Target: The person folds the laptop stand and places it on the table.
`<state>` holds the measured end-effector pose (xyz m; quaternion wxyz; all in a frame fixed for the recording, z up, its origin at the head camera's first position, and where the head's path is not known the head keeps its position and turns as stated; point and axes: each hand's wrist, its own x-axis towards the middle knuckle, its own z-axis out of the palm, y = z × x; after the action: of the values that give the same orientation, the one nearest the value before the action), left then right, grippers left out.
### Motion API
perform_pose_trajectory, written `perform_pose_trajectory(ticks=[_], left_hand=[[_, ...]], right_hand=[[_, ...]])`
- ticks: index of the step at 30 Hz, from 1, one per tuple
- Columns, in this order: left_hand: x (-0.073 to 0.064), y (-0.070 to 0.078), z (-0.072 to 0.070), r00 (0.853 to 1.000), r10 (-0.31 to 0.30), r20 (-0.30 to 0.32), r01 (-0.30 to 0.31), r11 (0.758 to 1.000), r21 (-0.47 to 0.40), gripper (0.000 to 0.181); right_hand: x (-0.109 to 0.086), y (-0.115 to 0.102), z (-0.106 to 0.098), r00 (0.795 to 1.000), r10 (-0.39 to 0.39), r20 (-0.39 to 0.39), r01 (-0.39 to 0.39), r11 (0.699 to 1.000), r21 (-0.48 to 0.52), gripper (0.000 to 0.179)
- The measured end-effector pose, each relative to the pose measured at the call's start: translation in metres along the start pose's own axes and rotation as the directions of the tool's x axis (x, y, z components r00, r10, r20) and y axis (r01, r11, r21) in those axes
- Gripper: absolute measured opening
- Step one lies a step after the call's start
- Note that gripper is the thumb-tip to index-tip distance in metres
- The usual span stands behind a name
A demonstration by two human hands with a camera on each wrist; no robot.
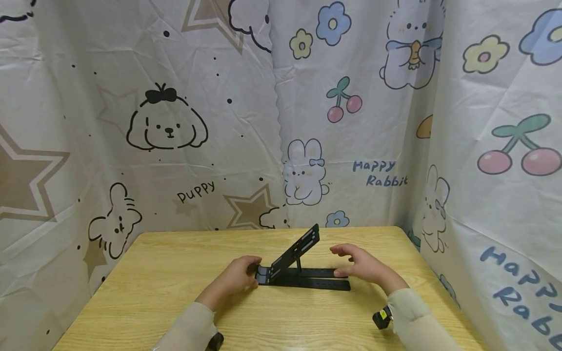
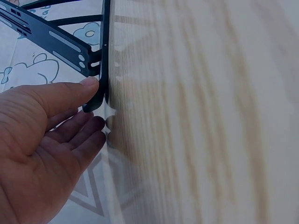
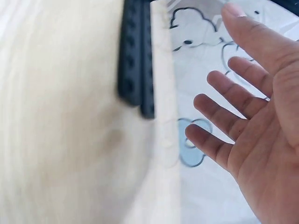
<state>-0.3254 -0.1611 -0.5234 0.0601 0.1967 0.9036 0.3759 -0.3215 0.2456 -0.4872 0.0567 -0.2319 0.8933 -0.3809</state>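
A black folding laptop stand (image 1: 303, 282) lies on the wooden table, its slotted upper panel (image 1: 295, 251) tilted up to the right on a thin strut. My left hand (image 1: 234, 277) is at the stand's left end, holding it between thumb and fingers. In the left wrist view, the thumb of the left hand (image 2: 42, 140) rests against the stand's end (image 2: 96, 95), with the other fingers bent beside it. My right hand (image 1: 364, 264) hovers by the right ends of the base bars. In the right wrist view, the right hand (image 3: 261, 116) has spread, loosely bent fingers, apart from the bars (image 3: 135, 56).
The wooden table (image 1: 175, 263) reaches back to a printed cloth curtain (image 1: 246, 122) with cartoon animals, stars and flowers. More cloth hangs along the left and right sides. A small black device (image 1: 382, 318) is at the right wrist.
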Motion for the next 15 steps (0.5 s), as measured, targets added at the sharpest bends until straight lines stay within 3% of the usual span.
perform_pose_trajectory(ticks=[6,15], left_hand=[[0.000,0.001,0.000,1.000,0.008,-0.006,-0.008,1.000,0.001,0.065],[-0.001,0.004,-0.001,1.000,0.023,-0.011,-0.023,1.000,0.019,0.065]], right_hand=[[-0.008,0.019,0.005,0.998,0.042,0.040,-0.041,0.999,-0.027,0.076],[-0.014,0.031,0.015,0.999,0.044,0.029,-0.037,0.979,-0.201,0.084]])
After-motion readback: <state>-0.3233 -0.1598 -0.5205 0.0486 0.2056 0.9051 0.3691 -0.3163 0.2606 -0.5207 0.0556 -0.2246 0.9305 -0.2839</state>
